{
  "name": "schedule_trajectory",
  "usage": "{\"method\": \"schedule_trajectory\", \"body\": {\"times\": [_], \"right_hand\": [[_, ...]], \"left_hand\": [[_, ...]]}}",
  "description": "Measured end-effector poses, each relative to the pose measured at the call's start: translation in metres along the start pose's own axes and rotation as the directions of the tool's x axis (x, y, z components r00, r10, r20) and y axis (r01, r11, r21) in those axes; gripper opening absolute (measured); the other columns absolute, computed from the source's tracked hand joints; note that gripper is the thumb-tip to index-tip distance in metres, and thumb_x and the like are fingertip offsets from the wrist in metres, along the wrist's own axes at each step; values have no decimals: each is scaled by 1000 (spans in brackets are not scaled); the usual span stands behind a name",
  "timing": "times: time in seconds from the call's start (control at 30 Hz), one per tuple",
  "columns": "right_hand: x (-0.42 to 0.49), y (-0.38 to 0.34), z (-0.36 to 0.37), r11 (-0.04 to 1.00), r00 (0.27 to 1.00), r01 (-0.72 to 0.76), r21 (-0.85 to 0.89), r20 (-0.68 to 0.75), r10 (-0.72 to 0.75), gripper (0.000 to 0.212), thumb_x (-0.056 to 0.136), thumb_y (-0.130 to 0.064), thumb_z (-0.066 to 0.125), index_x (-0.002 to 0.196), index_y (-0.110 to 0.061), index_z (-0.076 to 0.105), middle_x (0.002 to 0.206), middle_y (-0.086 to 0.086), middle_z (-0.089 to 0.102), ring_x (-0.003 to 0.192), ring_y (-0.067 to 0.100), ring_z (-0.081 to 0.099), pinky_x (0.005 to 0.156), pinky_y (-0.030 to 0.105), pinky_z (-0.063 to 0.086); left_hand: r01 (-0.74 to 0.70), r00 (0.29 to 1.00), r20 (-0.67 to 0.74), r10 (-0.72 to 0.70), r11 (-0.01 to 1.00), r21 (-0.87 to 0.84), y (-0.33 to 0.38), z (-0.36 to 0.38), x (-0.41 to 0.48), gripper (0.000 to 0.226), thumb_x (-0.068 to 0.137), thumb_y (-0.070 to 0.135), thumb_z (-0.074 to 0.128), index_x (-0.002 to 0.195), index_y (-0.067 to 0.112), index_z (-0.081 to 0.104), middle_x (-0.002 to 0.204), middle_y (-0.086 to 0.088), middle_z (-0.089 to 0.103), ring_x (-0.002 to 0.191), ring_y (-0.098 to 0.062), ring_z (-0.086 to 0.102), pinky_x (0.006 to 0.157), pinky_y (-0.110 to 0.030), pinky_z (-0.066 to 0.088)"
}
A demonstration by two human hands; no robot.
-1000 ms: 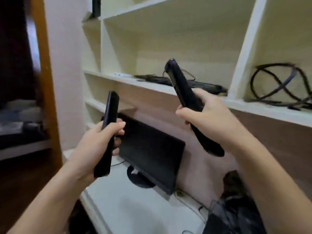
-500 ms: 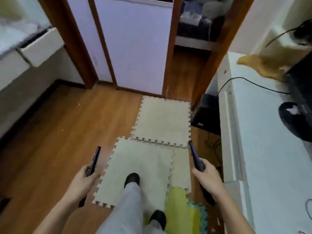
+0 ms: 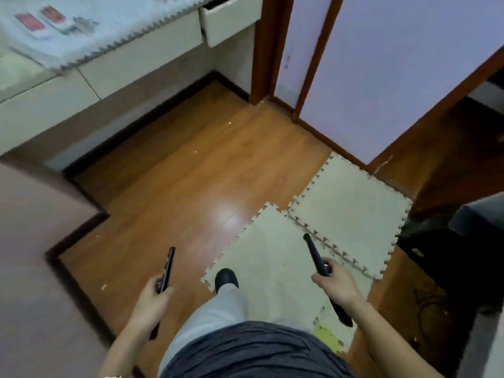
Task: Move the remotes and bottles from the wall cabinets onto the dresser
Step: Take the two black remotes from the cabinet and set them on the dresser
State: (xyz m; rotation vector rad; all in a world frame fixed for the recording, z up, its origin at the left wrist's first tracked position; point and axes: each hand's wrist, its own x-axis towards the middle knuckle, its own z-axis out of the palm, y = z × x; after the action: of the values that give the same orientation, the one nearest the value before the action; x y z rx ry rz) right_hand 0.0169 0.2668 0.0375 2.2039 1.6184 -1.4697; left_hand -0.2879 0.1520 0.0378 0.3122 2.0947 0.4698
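Observation:
My left hand [image 3: 152,298] grips a slim black remote [image 3: 168,266] that points forward over the wooden floor. In my right hand [image 3: 336,286] I hold a longer, curved black remote [image 3: 316,255]; its far end sticks out ahead and its near end shows below my wrist. Both hands hang low at my sides. The white dresser [image 3: 131,58] stands at the upper left, its top covered by a pale cloth with a zigzag edge [image 3: 109,25]. The wall cabinets are out of view.
One dresser drawer [image 3: 231,20] stands pulled open. Beige foam mats [image 3: 349,214] lie on the floor under my foot [image 3: 226,278]. White sliding doors [image 3: 381,77] in brown frames stand ahead. A pale surface [image 3: 30,268] fills the lower left; dark items sit at the right.
I have turned away from the shelves and monitor, lowered both hands with the remotes, and swung further left, so the dresser now fills the upper left.

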Motion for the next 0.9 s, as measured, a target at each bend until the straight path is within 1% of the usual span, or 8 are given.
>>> {"method": "schedule_trajectory", "body": {"times": [0.07, 0.17, 0.37, 0.5, 0.63, 0.7, 0.77, 0.9], "right_hand": [[23, -46, 6, 998, 999, 51, -37, 17, -50, 42, 83, -12, 58, 124, -12, 51, 82, 1, 57, 66, 18, 52, 54, 26, 36], [49, -109, 13, 990, 990, 138, 5, 31, -138, 36, 84, -9, 57, 119, -12, 53, 82, 5, 56, 70, 23, 49, 55, 27, 35], [107, -189, 29, 977, 977, 199, -81, 94, -191, 39, 84, -17, 57, 122, -23, 51, 81, -13, 56, 67, 18, 54, 63, 32, 39], [150, -228, 38, 972, 973, 192, -138, 159, -169, 44, 84, -12, 57, 127, -17, 49, 79, -12, 55, 65, 20, 52, 57, 31, 37], [211, -269, 39, 970, 965, 176, -166, 225, -137, 39, 85, -13, 57, 124, -14, 50, 78, 7, 60, 67, 25, 50, 53, 30, 33], [249, -299, 36, 965, 961, 167, -200, 251, -115, 28, 86, -13, 58, 114, -16, 53, 74, 8, 58, 66, 25, 49, 54, 30, 32], [283, -336, 30, 956, 957, 155, -249, 278, -82, 23, 86, -12, 58, 107, -17, 52, 69, 4, 56, 62, 21, 49, 55, 30, 32], [331, -420, 26, 921, 941, 219, -322, 320, -112, 25, 88, -12, 55, 113, -10, 52, 66, 3, 52, 60, 19, 45, 54, 29, 29]], "left_hand": [[2, 1000, 5, -1, 999, -38, 10, -20, 15, 35, 92, 13, 49, 126, 9, 46, 88, -11, 53, 70, -24, 48, 62, -33, 33], [9, 998, -54, -14, 996, -92, 22, -54, 47, 29, 92, 15, 50, 120, 13, 47, 90, -14, 57, 71, -24, 50, 64, -33, 36], [69, 988, -122, -93, 980, -186, 44, -90, 88, 11, 90, 16, 54, 99, 12, 49, 67, -10, 49, 58, -23, 45, 54, -32, 31], [215, 967, -92, -236, 956, -198, 61, -96, 121, 19, 90, 15, 51, 107, 5, 52, 70, -10, 51, 62, -24, 48, 56, -32, 33], [278, 949, -74, -307, 923, -265, 100, -104, 170, 30, 91, 17, 51, 118, 4, 53, 79, -12, 56, 70, -26, 53, 62, -32, 37], [281, 942, -96, -323, 911, -301, 129, -112, 199, 36, 91, 15, 50, 125, 3, 49, 81, -12, 53, 68, -25, 49, 58, -32, 35], [258, 940, -130, -315, 907, -333, 162, -123, 224, 34, 92, 14, 50, 123, 3, 50, 84, -14, 54, 69, -23, 48, 59, -32, 34], [121, 955, -215, -204, 931, -345, 226, -153, 258, 5, 90, 14, 54, 95, 13, 56, 82, -12, 58, 66, -21, 49, 60, -32, 34]]}}
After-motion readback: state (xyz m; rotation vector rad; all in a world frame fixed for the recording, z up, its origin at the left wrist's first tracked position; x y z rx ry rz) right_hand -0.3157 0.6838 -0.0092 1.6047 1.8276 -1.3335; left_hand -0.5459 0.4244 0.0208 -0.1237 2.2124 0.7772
